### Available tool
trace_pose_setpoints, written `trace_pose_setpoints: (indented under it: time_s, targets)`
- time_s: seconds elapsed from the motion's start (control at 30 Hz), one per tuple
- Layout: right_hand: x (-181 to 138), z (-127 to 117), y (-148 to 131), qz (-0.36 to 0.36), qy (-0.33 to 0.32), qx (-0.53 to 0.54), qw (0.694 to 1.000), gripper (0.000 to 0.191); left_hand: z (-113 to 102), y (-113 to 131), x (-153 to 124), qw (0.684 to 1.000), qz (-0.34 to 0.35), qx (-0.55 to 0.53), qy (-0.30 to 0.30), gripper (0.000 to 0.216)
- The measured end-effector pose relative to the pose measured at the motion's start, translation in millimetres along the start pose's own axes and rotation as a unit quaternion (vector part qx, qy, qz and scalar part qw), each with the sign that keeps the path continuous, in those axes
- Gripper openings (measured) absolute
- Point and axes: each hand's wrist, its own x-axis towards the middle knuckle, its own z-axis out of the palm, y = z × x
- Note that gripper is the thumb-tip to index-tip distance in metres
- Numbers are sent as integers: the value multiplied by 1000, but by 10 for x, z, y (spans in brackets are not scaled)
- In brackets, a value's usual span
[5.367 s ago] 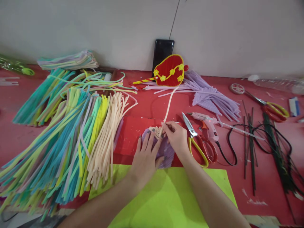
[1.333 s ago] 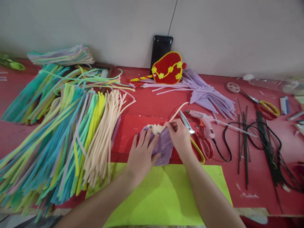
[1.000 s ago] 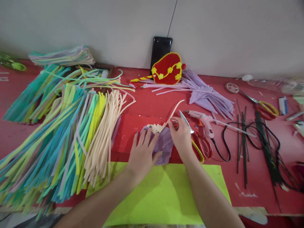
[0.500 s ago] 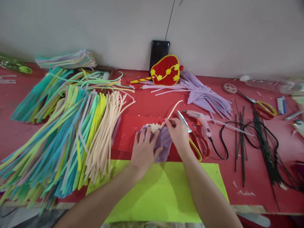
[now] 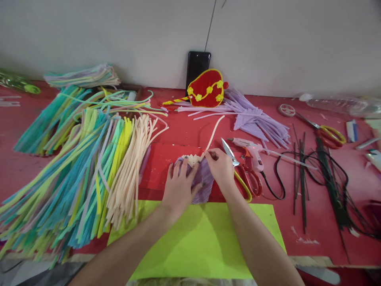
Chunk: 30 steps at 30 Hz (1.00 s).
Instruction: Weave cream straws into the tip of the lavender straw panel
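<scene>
A purple piece made of pipe cleaners (image 5: 205,184), with a cream section (image 5: 193,159) along its top, lies on a red board (image 5: 159,167). My left hand (image 5: 180,182) rests flat over its left side with the fingers spread, pressing it down. My right hand (image 5: 220,165) pinches a cream pipe cleaner (image 5: 212,133) at the top right edge of the piece. The pipe cleaner's loose end sticks up and away toward the wall. Scissors (image 5: 229,153) with red and yellow handles lie close by my right hand, partly hidden by it.
Bundles of coloured pipe cleaners (image 5: 86,178) spread over the left. A pink glue gun (image 5: 253,155), dark green stems (image 5: 302,182) and more scissors (image 5: 331,135) lie right. Behind are a phone (image 5: 198,65), a red fan shape (image 5: 208,87) and purple pipe cleaners (image 5: 258,123). Green felt (image 5: 193,246) is in front.
The cream pipe cleaner's free end has swung a little left and more upright, and my right hand has shifted slightly left. My left hand stays on the purple piece.
</scene>
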Motion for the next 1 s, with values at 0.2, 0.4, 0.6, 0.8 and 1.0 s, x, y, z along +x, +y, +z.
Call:
trace_pose_setpoints:
  time_s: [0.2, 0.4, 0.6, 0.8, 1.0]
  targets:
    - [20, 6, 12, 2, -6, 54, 998, 24, 23, -16, -6, 1000, 5, 5, 9, 54]
    - [43, -22, 76, -16, -40, 122, 992, 21, 37, -23, -8, 1000, 9, 6, 3, 58]
    - [36, -27, 82, -27, -49, 163, 985, 19, 22, -17, 3, 1000, 9, 7, -2, 59]
    - [30, -20, 61, -47, -46, 145, 987, 21, 10, -17, -2, 1000, 10, 15, 1, 58]
    - [33, -12, 65, -58, -23, 77, 995, 17, 14, -4, 7, 1000, 7, 20, -4, 57]
